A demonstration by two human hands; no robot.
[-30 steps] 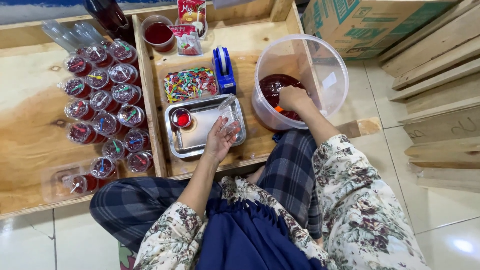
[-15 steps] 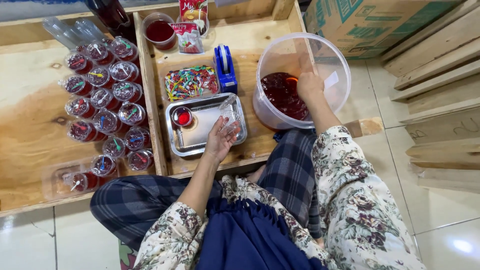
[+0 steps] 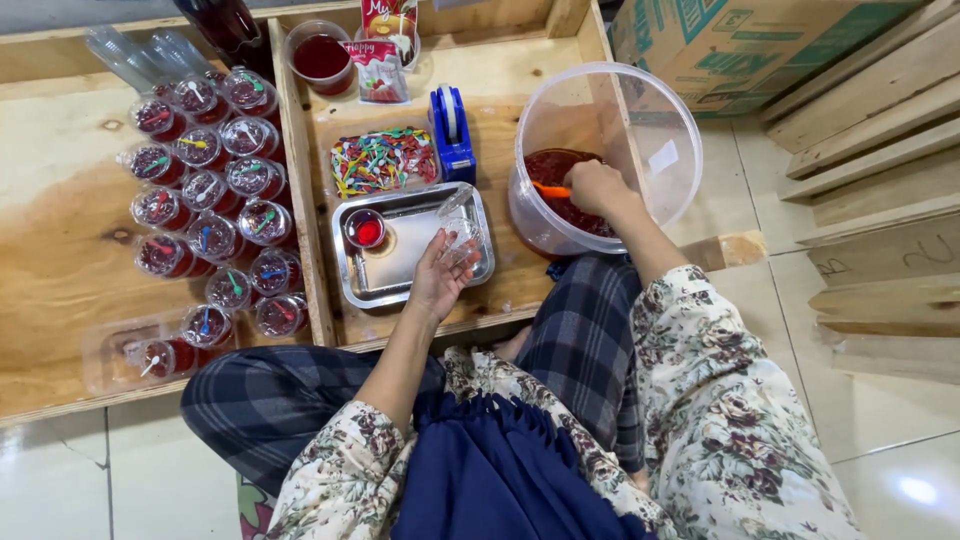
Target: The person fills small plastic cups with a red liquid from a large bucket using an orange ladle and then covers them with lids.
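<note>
My left hand holds a small clear plastic cup tilted over a steel tray. A small filled cup of red jelly stands in the tray's left part. My right hand reaches down inside a big clear plastic tub of dark red jelly and grips an orange spoon. The spoon's bowl is hidden in the jelly.
Several lidded red jelly cups with small spoons stand on the wooden board at left. A tray of coloured spoons, a blue tape dispenser, a red-filled cup, a cardboard box and wooden planks surround me.
My right hand has shifted inside the tub, up to its far side and then back left, and an orange spoon now shows in it. My left hand keeps the clear cup over the tray.
</note>
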